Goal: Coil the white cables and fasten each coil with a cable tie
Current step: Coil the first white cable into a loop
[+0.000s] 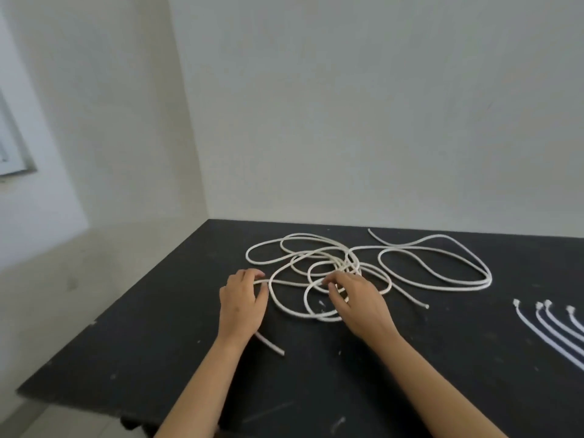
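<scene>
Your white cable [426,281] lies loose on the black table [126,358], its tangled loops heaped at the middle and a wider loop running out to the right; whether it is one cable or several you cannot tell from the knot of overlaps. Your left hand [241,303] has its fingers curled over a strand at the left edge of the tangle, gripping it, and a short cable end sticks out from under that wrist. Your right hand [357,303] rests on the heap with its fingers bent down among the loops, pinching a strand near the centre, though the exact hold is hidden by the fingers themselves. The white cable ties [550,330] lie side by side at the right, well apart from the tangle, and the picture's edge cuts off their lower ends. At the far left a framed panel [15,147] on the wall is only partly in view.
</scene>
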Motion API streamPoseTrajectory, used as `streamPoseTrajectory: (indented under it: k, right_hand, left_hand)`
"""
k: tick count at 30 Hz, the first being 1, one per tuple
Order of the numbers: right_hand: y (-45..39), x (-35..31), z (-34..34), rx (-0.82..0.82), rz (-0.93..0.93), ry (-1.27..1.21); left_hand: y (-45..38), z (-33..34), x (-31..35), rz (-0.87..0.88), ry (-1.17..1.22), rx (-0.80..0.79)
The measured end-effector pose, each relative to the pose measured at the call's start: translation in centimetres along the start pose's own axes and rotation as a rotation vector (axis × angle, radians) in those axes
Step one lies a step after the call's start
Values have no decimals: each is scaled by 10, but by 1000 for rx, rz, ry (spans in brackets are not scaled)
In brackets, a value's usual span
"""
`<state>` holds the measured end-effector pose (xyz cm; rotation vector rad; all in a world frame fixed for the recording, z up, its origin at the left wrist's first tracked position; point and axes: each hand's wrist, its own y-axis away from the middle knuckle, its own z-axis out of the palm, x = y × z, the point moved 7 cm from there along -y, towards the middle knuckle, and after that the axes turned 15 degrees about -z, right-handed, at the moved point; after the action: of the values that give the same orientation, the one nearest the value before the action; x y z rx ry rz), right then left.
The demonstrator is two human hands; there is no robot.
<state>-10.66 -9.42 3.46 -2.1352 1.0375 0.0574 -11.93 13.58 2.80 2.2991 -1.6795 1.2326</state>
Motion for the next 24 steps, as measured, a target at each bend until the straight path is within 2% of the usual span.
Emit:
streamPoseTrajectory:
  k: [3, 6, 10, 17, 21, 24]
  right_hand:
    - [14, -23, 13, -19, 16, -24]
    - [25, -40, 22, -10, 21, -47]
    - [35, -49, 24, -17, 28, -54]
    - [40, -36, 17, -54, 56, -50]
    - [35, -35, 27, -159, 26, -43]
    - [32, -33, 40, -254, 37, 81]
  left_hand:
    - [19, -14, -28, -192, -112, 44]
    - [36, -13, -46, -375, -194, 1]
    - [47, -7, -50, -382, -289, -34]
    - [40, -18, -56, -520, 82, -210]
    - [43, -21, -60, -519, 204, -273]
    - [47, -21, -60, -491, 183, -295]
